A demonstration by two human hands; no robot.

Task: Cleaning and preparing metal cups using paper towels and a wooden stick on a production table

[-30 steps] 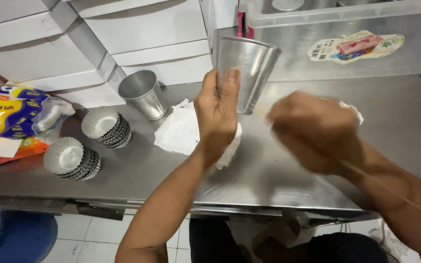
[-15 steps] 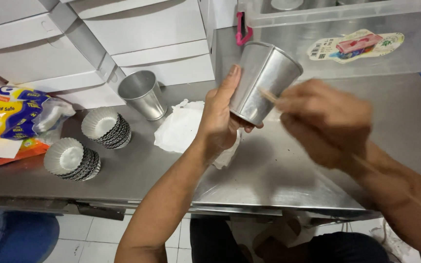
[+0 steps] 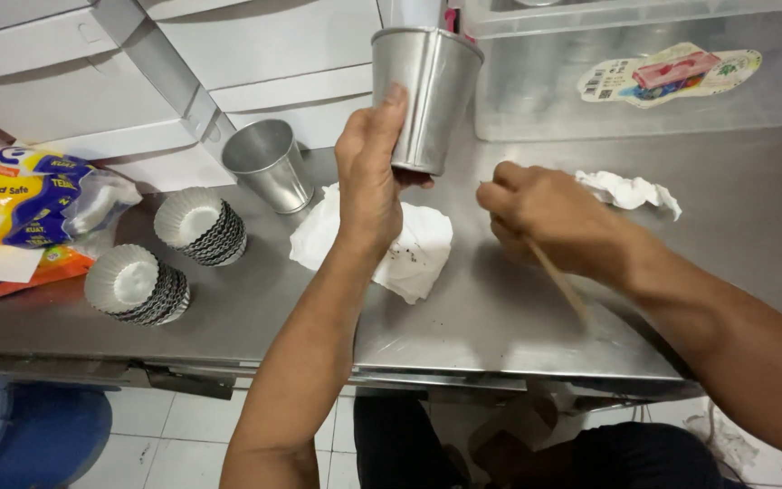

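Observation:
My left hand [image 3: 371, 172] grips a tapered metal cup [image 3: 425, 91] and holds it upright above the steel table [image 3: 500, 317]. Below it lies a white paper towel [image 3: 409, 249] with dark specks. My right hand [image 3: 545, 217] is closed on a thin wooden stick [image 3: 561, 285] that points back toward me, low over the table to the right of the towel. A second metal cup [image 3: 269, 163] stands on the table at the back left.
Two stacks of fluted foil baking cups [image 3: 201, 226] [image 3: 136, 285] sit at the left, beside a yellow and blue plastic package [image 3: 20, 217]. A crumpled tissue [image 3: 631, 192] lies at the right. A clear plastic bin [image 3: 644, 72] stands behind. White boxes line the back.
My left hand has raised the cup and turned it upright. My right hand has pulled the stick away from the cup and dropped down toward the table.

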